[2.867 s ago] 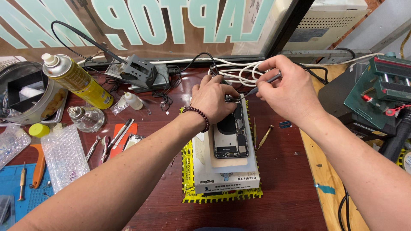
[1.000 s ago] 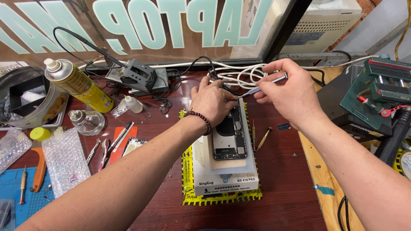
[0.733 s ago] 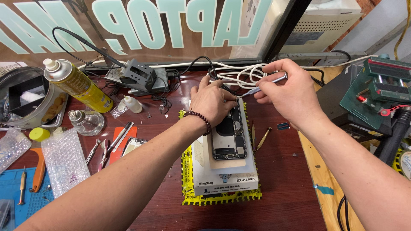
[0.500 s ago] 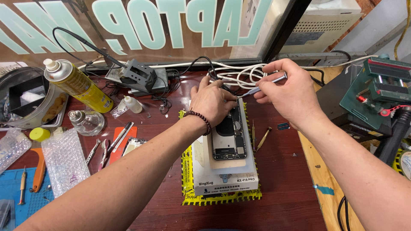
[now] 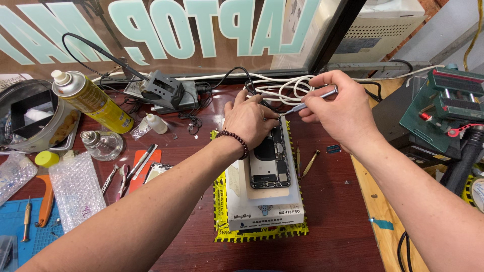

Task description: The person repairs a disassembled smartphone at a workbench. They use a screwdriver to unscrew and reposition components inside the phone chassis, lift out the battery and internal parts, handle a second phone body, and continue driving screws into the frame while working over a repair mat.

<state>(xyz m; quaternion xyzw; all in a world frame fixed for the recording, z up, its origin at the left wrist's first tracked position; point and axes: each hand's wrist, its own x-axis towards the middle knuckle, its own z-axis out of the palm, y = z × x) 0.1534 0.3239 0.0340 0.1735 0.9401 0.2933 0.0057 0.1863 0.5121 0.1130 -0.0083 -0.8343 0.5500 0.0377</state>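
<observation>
Dark red-brown wood forms the desk (image 5: 333, 221), set against a window with large pale lettering. At its middle, the right hand (image 5: 335, 108) has its fingers (image 5: 322, 79) clamped on a slim silver screwdriver (image 5: 310, 102), held slanting down to the left so that its tip meets the top edge of an opened phone (image 5: 269, 161). The left hand (image 5: 247, 118) lies flat over the phone's upper left corner, fingers together and pressing down on it; a dark bead bracelet (image 5: 236, 140) circles that wrist. The phone lies face down with its insides bare, on a pale grey heating pad (image 5: 264, 206), which sits on a yellow mat (image 5: 259, 232) with a toothed border.

Just right of the pad, two small screwdrivers (image 5: 305, 163) lie on the wood. Behind the hands a coil of white cable (image 5: 282, 90) rests near a grey soldering-iron stand (image 5: 161, 90). Further left stand a yellow spray can (image 5: 93, 100), a small white dropper bottle (image 5: 156, 123) and a round glass bottle (image 5: 101, 143). Tweezers and pliers (image 5: 121, 176) lie beside an orange card (image 5: 141, 166), next to a sheet of bubble wrap (image 5: 78, 189). At the far right a green vice (image 5: 448, 108) stands on a paler wooden board (image 5: 383, 226).
</observation>
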